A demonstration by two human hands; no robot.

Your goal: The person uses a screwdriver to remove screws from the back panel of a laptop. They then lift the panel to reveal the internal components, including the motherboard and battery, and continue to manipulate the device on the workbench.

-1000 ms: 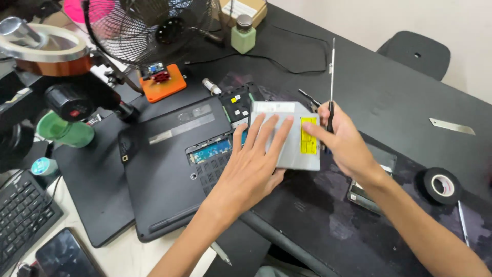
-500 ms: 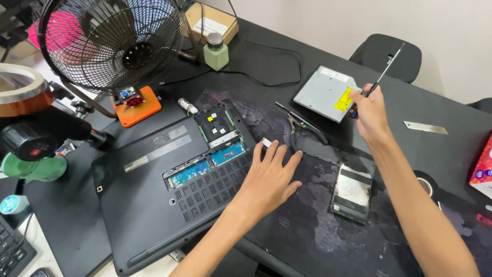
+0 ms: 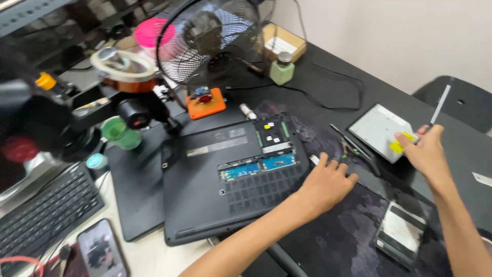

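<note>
left hand (image 3: 328,182) flat, fingers spread, on right edge of opened laptop (image 3: 230,179), frame centre. right hand (image 3: 425,151) pinches screwdriver (image 3: 439,105), touching silver optical drive (image 3: 382,131) on bench (image 3: 328,87), right of frame.

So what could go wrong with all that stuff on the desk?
The opened laptop has bare circuit boards showing, and the left hand rests on its edge, so a finger might brush them. The right hand holds a thin screwdriver beside the silver drive, and the tip could scratch it. The fan stands close behind, so small loose parts might get blown about.
</note>
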